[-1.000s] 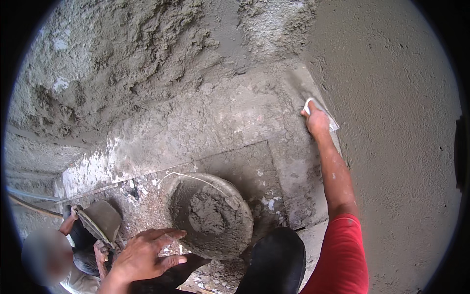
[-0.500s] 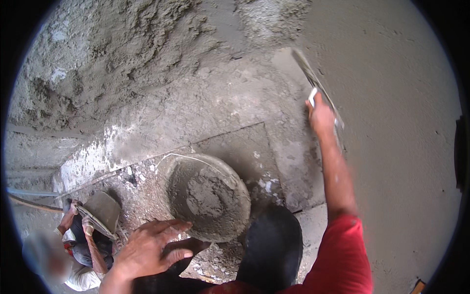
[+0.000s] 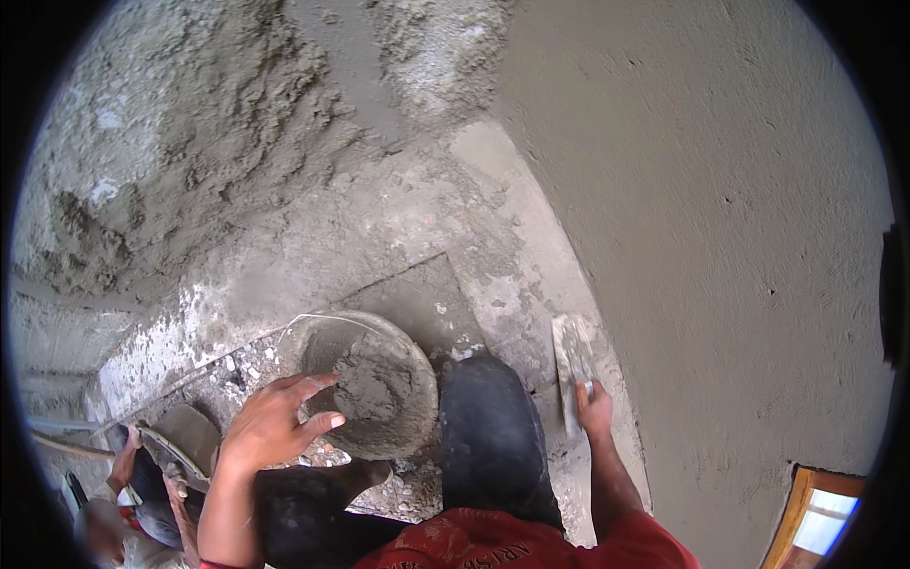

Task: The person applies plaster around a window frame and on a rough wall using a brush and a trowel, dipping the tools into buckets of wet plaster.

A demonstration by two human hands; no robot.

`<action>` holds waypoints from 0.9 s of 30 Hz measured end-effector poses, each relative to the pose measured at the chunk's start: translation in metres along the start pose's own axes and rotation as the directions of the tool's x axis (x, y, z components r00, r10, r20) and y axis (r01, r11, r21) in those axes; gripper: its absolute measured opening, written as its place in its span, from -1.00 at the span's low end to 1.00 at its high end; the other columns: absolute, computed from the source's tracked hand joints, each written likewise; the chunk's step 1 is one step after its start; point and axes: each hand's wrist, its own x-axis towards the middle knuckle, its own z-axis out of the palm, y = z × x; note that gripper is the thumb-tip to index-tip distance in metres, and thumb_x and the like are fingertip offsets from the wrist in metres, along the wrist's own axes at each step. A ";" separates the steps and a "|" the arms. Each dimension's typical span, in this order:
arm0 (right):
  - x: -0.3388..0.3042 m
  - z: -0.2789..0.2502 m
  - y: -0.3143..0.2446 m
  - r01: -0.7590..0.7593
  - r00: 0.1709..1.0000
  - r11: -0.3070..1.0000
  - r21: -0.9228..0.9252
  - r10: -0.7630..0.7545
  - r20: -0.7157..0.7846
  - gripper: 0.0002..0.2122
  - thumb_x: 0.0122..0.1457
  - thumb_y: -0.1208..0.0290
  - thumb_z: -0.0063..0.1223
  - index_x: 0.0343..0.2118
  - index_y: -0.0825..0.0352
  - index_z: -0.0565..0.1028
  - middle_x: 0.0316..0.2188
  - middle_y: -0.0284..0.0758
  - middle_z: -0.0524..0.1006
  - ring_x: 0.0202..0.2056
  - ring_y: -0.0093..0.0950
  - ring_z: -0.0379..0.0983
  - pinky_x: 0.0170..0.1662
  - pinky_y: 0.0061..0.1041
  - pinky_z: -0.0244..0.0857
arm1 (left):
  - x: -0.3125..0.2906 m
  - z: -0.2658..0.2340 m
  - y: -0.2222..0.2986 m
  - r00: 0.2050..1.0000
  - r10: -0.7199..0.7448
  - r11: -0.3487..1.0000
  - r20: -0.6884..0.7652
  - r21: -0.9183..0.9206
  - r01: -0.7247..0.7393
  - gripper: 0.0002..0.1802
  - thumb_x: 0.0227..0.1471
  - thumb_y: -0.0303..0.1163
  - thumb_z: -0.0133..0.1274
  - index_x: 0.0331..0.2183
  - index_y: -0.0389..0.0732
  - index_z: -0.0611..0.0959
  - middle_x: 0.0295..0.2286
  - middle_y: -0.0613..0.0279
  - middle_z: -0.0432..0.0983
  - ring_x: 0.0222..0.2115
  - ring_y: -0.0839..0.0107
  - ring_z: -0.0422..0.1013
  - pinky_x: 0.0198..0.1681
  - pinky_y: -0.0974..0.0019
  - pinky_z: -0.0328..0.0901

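Observation:
My right hand [image 3: 594, 411] is closed round the handle of a plastering trowel [image 3: 571, 356]. The trowel's flat, mortar-smeared blade hangs over the grey floor strip, a little left of the plastered wall. My left hand [image 3: 275, 422] hovers with fingers apart and nothing in it, over the near left rim of a round bucket [image 3: 428, 394]. Inside the bucket lies a heap of wet grey mortar [image 3: 373, 384]. A thin wire handle [image 3: 355, 321] rests along the bucket's far rim.
A smooth grey plastered wall [image 3: 692, 228] fills the right, with a wooden-framed opening [image 3: 791, 507] low down. Rough mortar [image 3: 218, 123] covers the far left. My knee [image 3: 493, 427] is right of the bucket. At lower left, another person's hands [image 3: 175, 484] hold a bucket [image 3: 188, 436].
My right hand has drawn the trowel back from the wall's far part, toward me and down. My view has shifted right, showing the wooden frame. My left hand stays open near the bucket.

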 end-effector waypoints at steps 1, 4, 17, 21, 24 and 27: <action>0.021 0.010 -0.014 0.036 0.999 0.999 -0.033 -0.037 -0.031 -0.48 0.21 -0.06 0.00 -0.25 0.47 0.52 -0.49 0.09 0.54 -0.40 0.02 0.53 -0.36 -0.11 0.35 | 0.002 0.000 0.003 0.999 -0.014 1.000 0.035 0.000 0.014 -0.40 0.05 0.00 0.18 0.02 -0.17 0.57 -0.04 -0.02 0.53 -0.03 -0.07 0.44 0.04 0.06 0.33; 0.090 0.044 -0.107 0.113 0.992 0.994 0.010 -0.112 -0.051 -0.34 0.20 -0.20 -0.11 -0.08 0.47 0.51 -0.22 0.14 0.55 -0.12 0.08 0.49 -0.09 -0.13 0.38 | -0.005 0.002 -0.005 0.998 -0.039 0.999 0.052 0.016 0.038 -0.40 0.05 0.01 0.17 0.03 -0.15 0.57 -0.03 -0.01 0.52 -0.01 -0.05 0.43 0.06 0.07 0.32; 0.250 0.091 -0.268 0.342 0.935 0.881 0.327 -0.283 -0.216 -0.51 0.10 -0.08 0.13 -0.30 0.38 0.63 -0.40 -0.05 0.63 -0.28 -0.18 0.58 -0.17 -0.25 0.37 | -0.028 0.021 -0.012 0.992 -0.074 0.996 0.099 0.053 0.069 -0.34 0.11 0.14 0.04 0.11 -0.07 0.50 -0.05 -0.07 0.51 -0.05 -0.06 0.45 0.03 -0.08 0.31; 0.249 0.050 -0.258 0.385 0.922 0.871 0.307 -0.348 -0.167 -0.50 0.09 -0.08 0.15 -0.27 0.39 0.62 -0.41 -0.09 0.63 -0.31 -0.24 0.57 -0.18 -0.28 0.37 | -0.020 0.018 -0.007 0.985 -0.110 0.992 0.132 0.076 0.101 -0.34 0.12 0.13 0.03 0.11 -0.09 0.50 -0.10 -0.09 0.54 -0.05 -0.06 0.46 0.03 -0.09 0.31; 0.209 0.012 -0.283 0.388 0.921 0.871 0.303 -0.379 -0.089 -0.54 0.10 -0.02 0.18 -0.24 0.39 0.61 -0.44 -0.19 0.63 -0.39 -0.41 0.54 -0.24 -0.36 0.36 | -0.016 0.021 -0.016 0.989 -0.108 0.991 0.096 0.090 0.100 -0.31 0.08 0.19 0.05 0.08 -0.10 0.53 -0.13 -0.11 0.56 -0.14 -0.05 0.51 -0.01 -0.02 0.35; 0.144 -0.038 -0.307 0.567 0.817 0.747 0.346 -0.565 -0.118 -0.56 0.10 0.02 0.20 -0.22 0.39 0.60 -0.43 -0.20 0.63 -0.41 -0.42 0.55 -0.27 -0.40 0.37 | -0.004 0.020 -0.020 0.990 -0.118 0.990 0.081 0.090 0.111 -0.33 0.08 0.20 0.05 0.02 -0.12 0.58 -0.18 -0.10 0.58 -0.16 -0.04 0.52 0.00 -0.02 0.35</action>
